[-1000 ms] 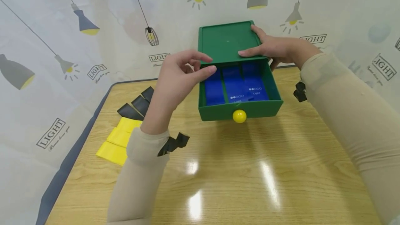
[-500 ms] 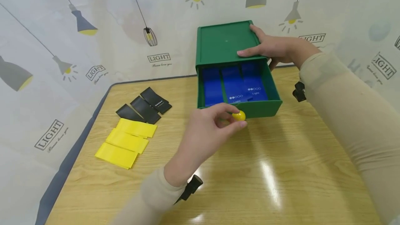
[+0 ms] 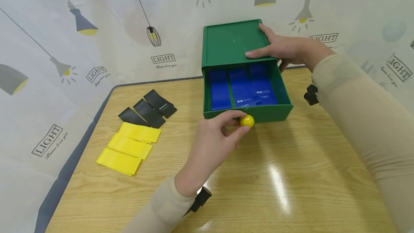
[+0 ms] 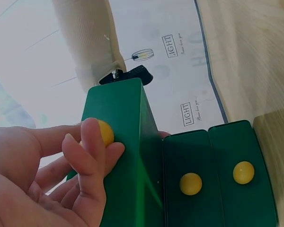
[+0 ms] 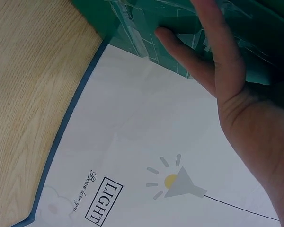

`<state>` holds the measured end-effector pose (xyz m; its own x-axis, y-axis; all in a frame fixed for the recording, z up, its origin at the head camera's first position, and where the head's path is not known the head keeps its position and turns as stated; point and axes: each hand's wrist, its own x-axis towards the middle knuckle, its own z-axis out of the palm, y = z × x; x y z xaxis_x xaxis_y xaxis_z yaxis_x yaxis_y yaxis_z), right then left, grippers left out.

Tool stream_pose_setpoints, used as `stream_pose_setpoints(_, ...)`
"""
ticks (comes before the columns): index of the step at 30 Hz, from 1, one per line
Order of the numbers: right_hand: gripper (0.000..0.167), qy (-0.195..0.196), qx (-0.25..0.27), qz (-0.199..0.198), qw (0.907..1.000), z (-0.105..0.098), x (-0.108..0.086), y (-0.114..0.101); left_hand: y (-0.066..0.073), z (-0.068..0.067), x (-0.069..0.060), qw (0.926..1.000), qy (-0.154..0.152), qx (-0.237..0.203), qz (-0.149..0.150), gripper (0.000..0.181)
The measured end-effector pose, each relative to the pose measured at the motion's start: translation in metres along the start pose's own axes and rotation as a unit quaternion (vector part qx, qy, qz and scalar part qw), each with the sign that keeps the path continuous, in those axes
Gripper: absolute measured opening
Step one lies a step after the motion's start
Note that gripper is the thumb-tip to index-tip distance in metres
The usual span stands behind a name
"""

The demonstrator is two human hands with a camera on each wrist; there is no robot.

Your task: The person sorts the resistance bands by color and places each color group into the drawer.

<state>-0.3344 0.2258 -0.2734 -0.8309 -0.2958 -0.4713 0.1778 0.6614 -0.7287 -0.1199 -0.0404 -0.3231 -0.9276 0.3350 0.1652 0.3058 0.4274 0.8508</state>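
Observation:
My left hand (image 3: 210,137) pinches the round yellow knob (image 3: 247,121) on the front of a pulled-out green drawer (image 3: 270,113). Three blue folded bands (image 3: 239,82) lie side by side inside that drawer, some with white print. It belongs to a green drawer box (image 3: 234,42), whose top is visible in the head view. My right hand (image 3: 286,50) rests on the right side of the box top, thumb and a finger spread. In the right wrist view its straight fingers (image 5: 225,52) lie against the green wall of the box. The left wrist view shows two lower drawers (image 4: 217,203), both pushed in.
Left on the wooden table (image 3: 155,197) lie several black folded bands (image 3: 149,112) and, in front of them, yellow folded bands (image 3: 127,148). A white cloth backdrop (image 3: 129,6) printed with lamps stands behind the table's far edge.
My left hand has come down from above the drawer's left side to its knob and pinches it. The drawer stays pulled out about as far. My right hand stays on the box.

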Motion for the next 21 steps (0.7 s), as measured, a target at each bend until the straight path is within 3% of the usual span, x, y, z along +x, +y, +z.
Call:
stream_pose_setpoints(7,0.122,-0.004,0.008,0.0,1.0,0.0,0.0,0.0,-0.002,-0.001,0.01,0.9998,0.002,-0.017,-0.005,0.022)
stream_pose_setpoints(11,0.122,-0.006,0.006,0.003,1.0,-0.001,0.0,0.0,-0.004,-0.003,0.022,0.999,0.004,-0.034,-0.028,0.023)
stream_pose_setpoints(15,0.122,-0.012,0.006,0.002,0.9999,-0.002,0.0,0.0,-0.008,-0.004,0.042,0.9976,0.02,-0.047,-0.046,0.024)
stream_pose_setpoints(21,0.12,-0.017,0.011,-0.002,0.9998,-0.002,0.0,0.0,-0.026,0.005,0.083,0.9926,0.084,-0.08,-0.035,0.028)
